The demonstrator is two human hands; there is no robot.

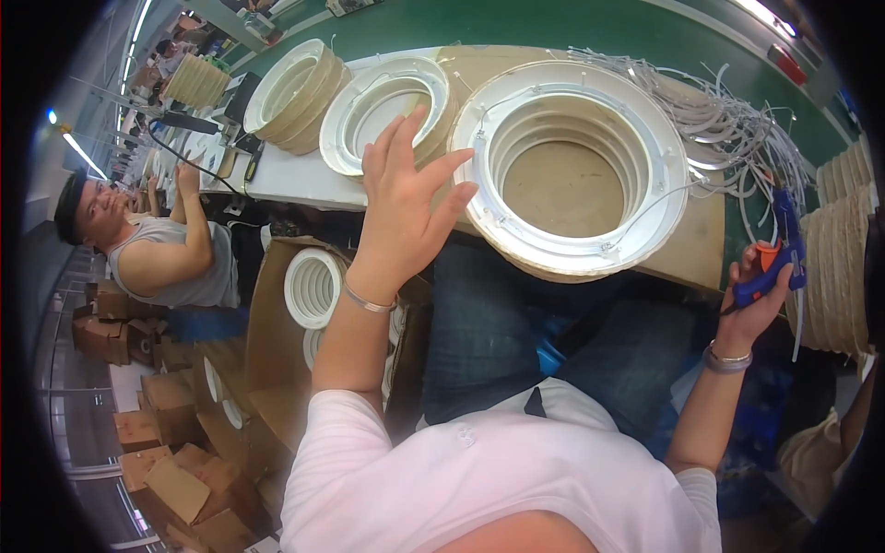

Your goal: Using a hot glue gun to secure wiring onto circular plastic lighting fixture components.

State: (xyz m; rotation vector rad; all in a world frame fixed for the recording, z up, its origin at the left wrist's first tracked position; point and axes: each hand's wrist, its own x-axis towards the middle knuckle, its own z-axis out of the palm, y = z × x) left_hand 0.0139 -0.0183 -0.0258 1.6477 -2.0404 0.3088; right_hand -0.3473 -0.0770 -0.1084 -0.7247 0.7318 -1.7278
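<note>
my left hand (401, 198) is raised with fingers spread wide and holds nothing. its fingertips (466, 158) sit at the left outer rim of the large white ring stack (573, 166), touching or just short of it; i cannot tell which. the large white ring stack is the reference for all positions below. it rests on a tan board (687, 258) at the near edge of the green bench (516, 23), its open centre facing up, with nested ribbed walls visible inside.

my right hand (758, 300) is to the right of the stack, off the bench edge, fingers closed around the handle of a blue glue gun (779, 253). the gun has an orange trigger part and stands roughly upright, apart from the stack.

a second white ring (385, 111) lies just left of the stack, behind my left hand. a beige-sided ring pile (297, 92) lies further left again. a tangle of white wires (728, 120) lies right of and behind the stack. below-left of the stack, under the bench, an open cardboard box (267, 304) holds more white rings (313, 288). far left of the stack, another person (171, 249) in a grey sleeveless top sits at the same bench.
</note>
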